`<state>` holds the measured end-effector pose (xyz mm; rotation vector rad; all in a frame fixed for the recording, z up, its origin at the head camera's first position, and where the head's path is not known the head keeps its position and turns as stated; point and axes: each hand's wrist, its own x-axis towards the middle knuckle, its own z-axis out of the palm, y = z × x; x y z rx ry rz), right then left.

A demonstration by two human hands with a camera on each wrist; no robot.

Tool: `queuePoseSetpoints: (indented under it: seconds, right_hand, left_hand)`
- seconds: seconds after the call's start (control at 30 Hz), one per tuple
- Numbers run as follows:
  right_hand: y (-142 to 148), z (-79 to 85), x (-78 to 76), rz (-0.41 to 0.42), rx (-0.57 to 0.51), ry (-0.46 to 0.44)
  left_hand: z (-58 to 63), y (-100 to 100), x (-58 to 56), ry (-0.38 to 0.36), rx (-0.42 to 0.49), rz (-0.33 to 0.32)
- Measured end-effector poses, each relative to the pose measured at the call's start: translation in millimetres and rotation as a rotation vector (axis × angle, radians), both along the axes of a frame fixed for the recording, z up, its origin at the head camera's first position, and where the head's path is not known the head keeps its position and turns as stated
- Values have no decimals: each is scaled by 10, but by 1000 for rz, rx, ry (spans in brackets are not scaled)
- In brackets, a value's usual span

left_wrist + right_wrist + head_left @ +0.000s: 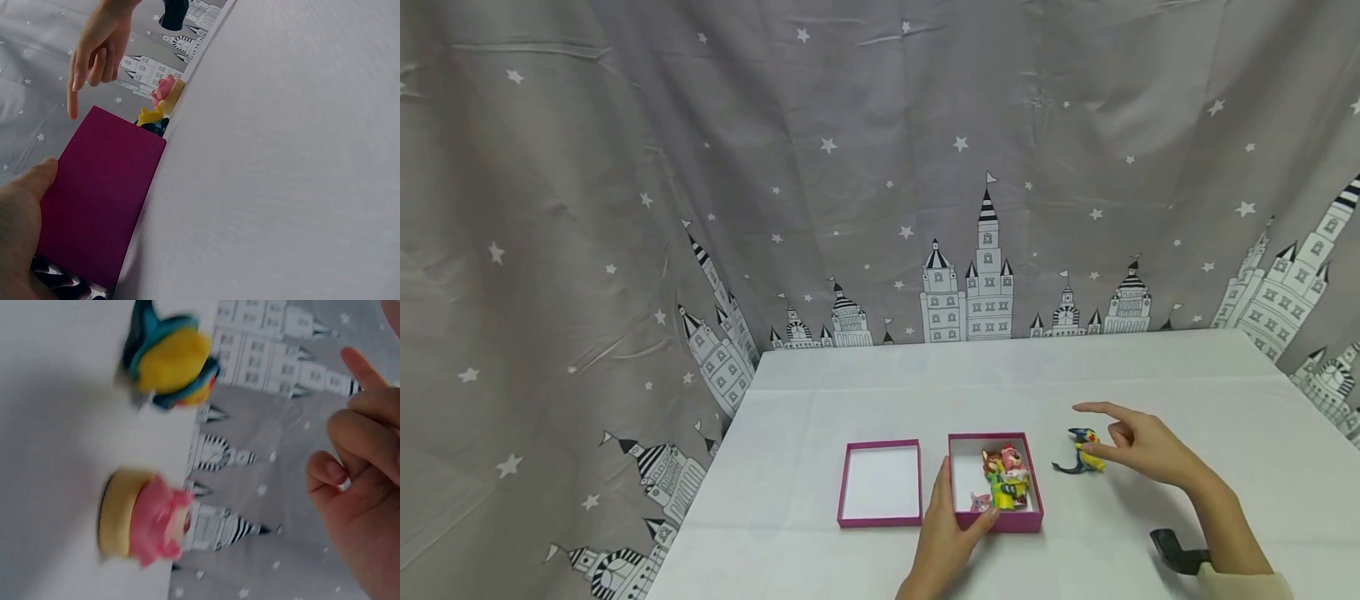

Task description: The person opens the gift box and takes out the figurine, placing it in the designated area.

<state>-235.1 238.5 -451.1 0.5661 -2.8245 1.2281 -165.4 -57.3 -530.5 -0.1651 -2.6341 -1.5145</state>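
Observation:
My left hand (943, 529) grips the near left corner of a magenta box (1021, 523), fingers along its left side and thumb on the front wall. Inside lie several small toy figures (1013, 475), pink, brown, green and yellow. To the box's right stands a blue and yellow toy figure (1092, 461) with a long dark tail. My right hand (1150, 447) is over it, thumb and index finger spread apart and the other fingers curled. In the right wrist view, a pink toy figure (156, 519) on a cream base stands near the blue and yellow one; my hand hides it from the head view.
A shallow magenta-rimmed tray with a white inside (880, 522) lies left of the box. Both rest on a white table (790, 467). Behind hangs a grey curtain (865, 183) printed with castles and stars. A black wrist mount (1176, 552) sits by the right forearm.

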Motion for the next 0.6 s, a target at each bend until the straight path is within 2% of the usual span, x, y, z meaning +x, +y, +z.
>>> queuePoseSetpoints:
  seconds: [0.13, 0.33, 0.43, 0.6]
  right_hand:
    - [-163, -17, 30, 113, -29, -9]
    - [-443, -153, 2, 252, -37, -8]
    - [-572, -223, -36, 270, -18, -44]
    - [-714, -286, -62, 248, 66, -72]
  left_hand:
    - [-6, 5, 2, 1, -3, -5]
    - [3, -1, 4, 16, -10, -9]
    - [15, -10, 3, 26, -5, -12]
    - [23, -14, 9, 29, -8, -16]
